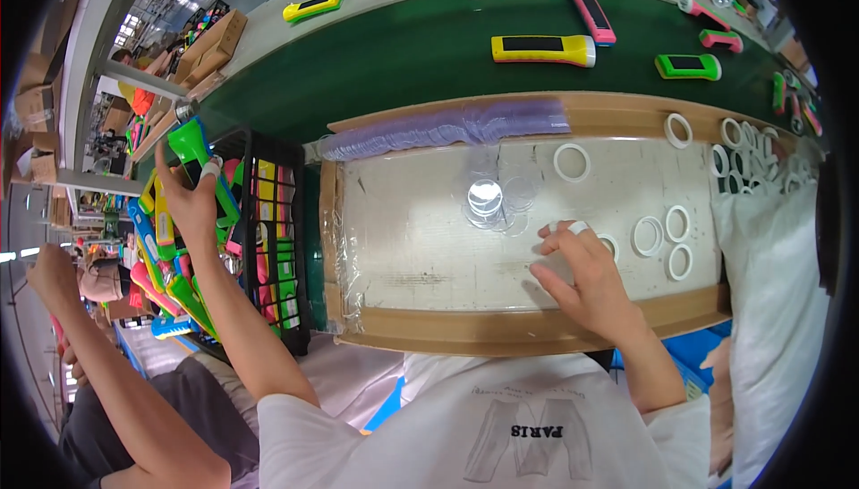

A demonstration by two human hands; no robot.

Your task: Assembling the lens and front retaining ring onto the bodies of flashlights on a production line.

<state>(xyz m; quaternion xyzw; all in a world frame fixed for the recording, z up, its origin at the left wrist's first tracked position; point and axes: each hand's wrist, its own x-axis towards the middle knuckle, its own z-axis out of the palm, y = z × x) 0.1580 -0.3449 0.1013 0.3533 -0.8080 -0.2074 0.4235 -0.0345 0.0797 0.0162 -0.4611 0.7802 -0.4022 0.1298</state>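
At the left, my left hand (190, 212) is closed around a green flashlight (190, 151) with a dark panel, its thumb pressed on the body. It is over a black plastic crate (295, 221) full of colored flashlights. My right hand (580, 279) hangs above a shallow cardboard tray (429, 274), fingers apart and nothing visible in them; something white wraps one fingertip. Several clear round discs (486, 201) lie on the tray left of that hand. White rings (648, 236) lie to its right, one partly hidden by the hand, and another white ring (572, 162) lies beyond it.
A long row of purple-tinted discs (447, 131) lines the tray's far edge. More white rings (747, 158) are heaped at the right by white cloth (774, 256). Yellow flashlight (541, 50) and others lie on the green surface beyond. A co-worker's forearm (125, 391) is at far left.
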